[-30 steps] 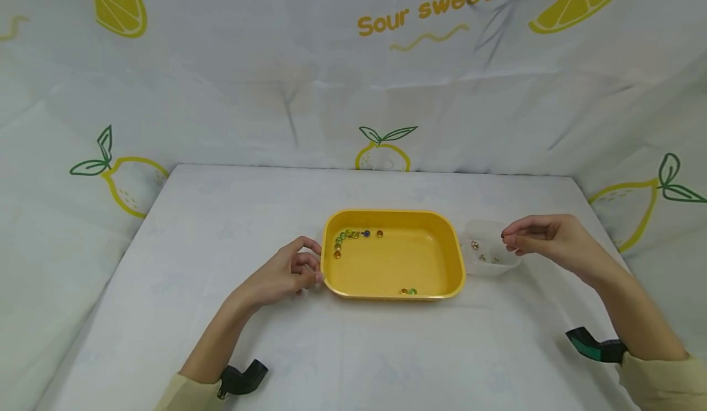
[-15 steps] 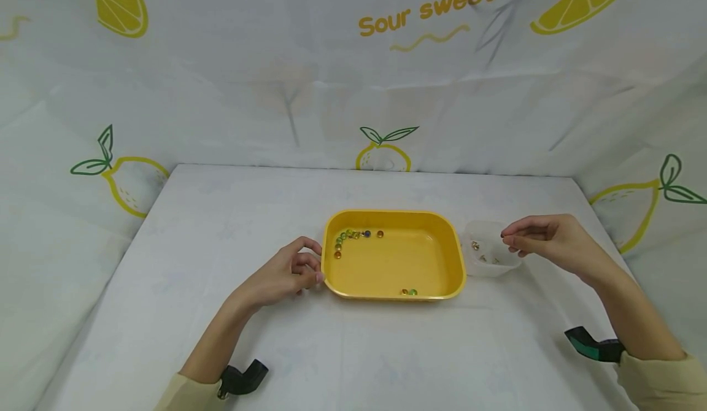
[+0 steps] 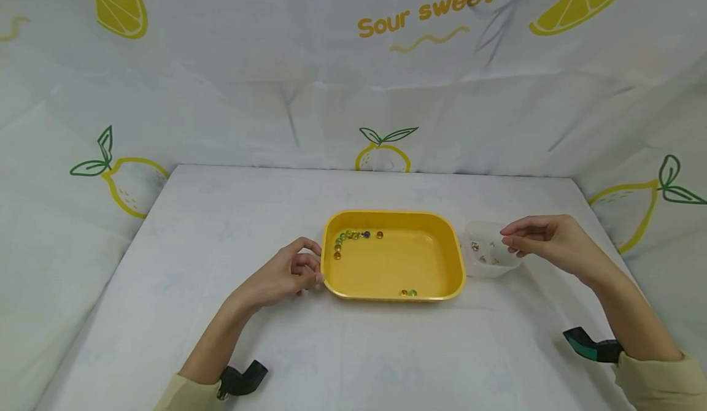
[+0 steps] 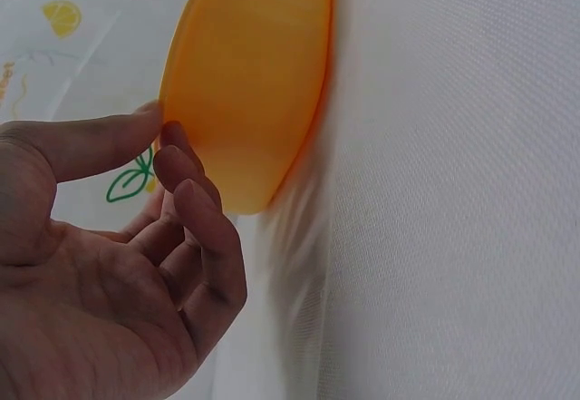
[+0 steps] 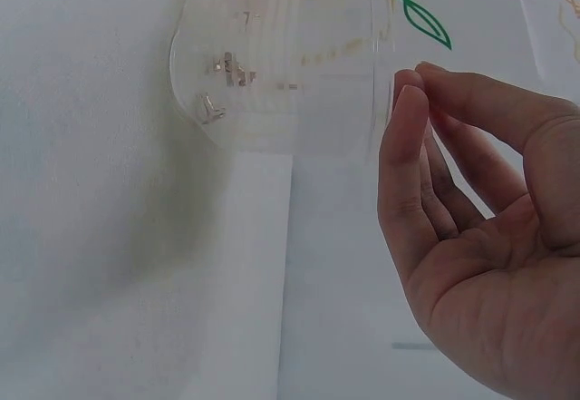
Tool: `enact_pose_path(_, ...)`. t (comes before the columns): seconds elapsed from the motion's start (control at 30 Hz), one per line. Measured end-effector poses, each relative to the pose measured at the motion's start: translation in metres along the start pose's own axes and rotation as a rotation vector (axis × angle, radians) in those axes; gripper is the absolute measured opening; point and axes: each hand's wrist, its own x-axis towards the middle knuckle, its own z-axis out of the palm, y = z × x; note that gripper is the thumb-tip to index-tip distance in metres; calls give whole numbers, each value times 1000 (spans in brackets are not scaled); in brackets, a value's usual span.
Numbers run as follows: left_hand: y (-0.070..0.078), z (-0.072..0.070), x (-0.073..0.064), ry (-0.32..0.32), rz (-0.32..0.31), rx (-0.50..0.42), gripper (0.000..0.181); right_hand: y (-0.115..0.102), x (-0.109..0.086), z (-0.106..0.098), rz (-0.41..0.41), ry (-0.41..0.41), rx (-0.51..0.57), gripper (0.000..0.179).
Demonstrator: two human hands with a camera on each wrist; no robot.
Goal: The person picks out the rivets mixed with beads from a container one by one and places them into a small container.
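Note:
My left hand [image 3: 289, 273] holds the left side of the yellow tray [image 3: 397, 276]; in the left wrist view its thumb lies at the rim [image 4: 163, 92], fingers curled against the wall. Inside the tray, small shiny round beads [image 3: 342, 236], amber, green and blue, form a bent row in the far left corner. A lone amber bead [image 3: 379, 235] sits right of it, and two more beads [image 3: 409, 292] rest by the near wall. My right hand [image 3: 547, 239] hovers at the right rim of a clear plastic box [image 3: 488, 270], nothing visible between its fingertips. Small gold-coloured pieces [image 5: 236, 72] lie in the box.
The box stands against the tray's right side. Both are on a white-covered table [image 3: 248, 202], with a lemon-printed white cloth [image 3: 221, 92] hanging behind and at the sides. A black wrist mount [image 3: 243, 377] is on each forearm.
A small dark piece seen at my right fingertips earlier is gone from them, and another small piece now shows inside the clear box. Left hand and tray stay put.

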Motion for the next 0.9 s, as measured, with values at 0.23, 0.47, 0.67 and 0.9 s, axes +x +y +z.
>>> enact_pose_path(0.23,0,0,0,-1,8,4,44,-1,0,-1,12,1,-10,25)
enact_pose_path(0.47,0,0,0,-2,4,1,44,-8,2,0,23,12,-28,27)
enact_pose_path(0.67,-1,0,0,-6,9,-2,43,-15,5,2,18,14,-53,27)
enact_pose_path(0.9,0,0,-1,-4,2,-8,43,-28,12,6,-31,30,-75,24)
